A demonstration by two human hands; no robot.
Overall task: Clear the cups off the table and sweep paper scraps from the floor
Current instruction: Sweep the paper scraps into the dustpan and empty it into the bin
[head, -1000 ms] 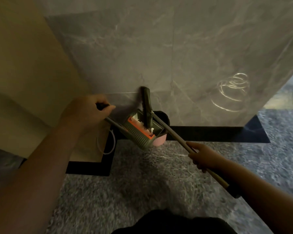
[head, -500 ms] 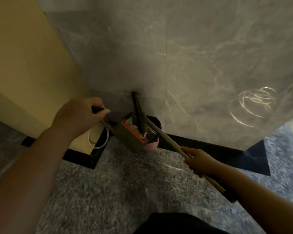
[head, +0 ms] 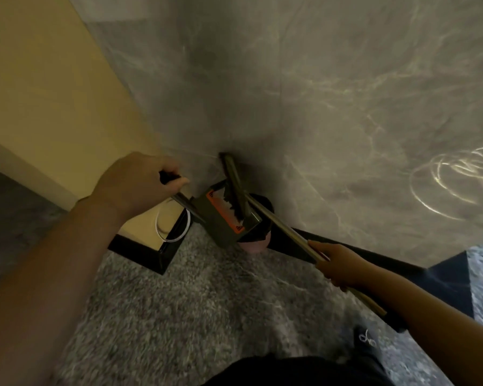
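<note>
Carried nearer the grey wall's foot since a second ago, dustpan by left hand clenched on its handle, broom pole by right hand wrapped round; sweeping seemingly finished, tools being stowed.

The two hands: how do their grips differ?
The left hand grips the dark top end of the dustpan handle; the right hand holds the broom handle midway along its pale shaft. The left sits higher, by the beige wall; the right sits lower, over the floor. Both curl around a handle.
</note>
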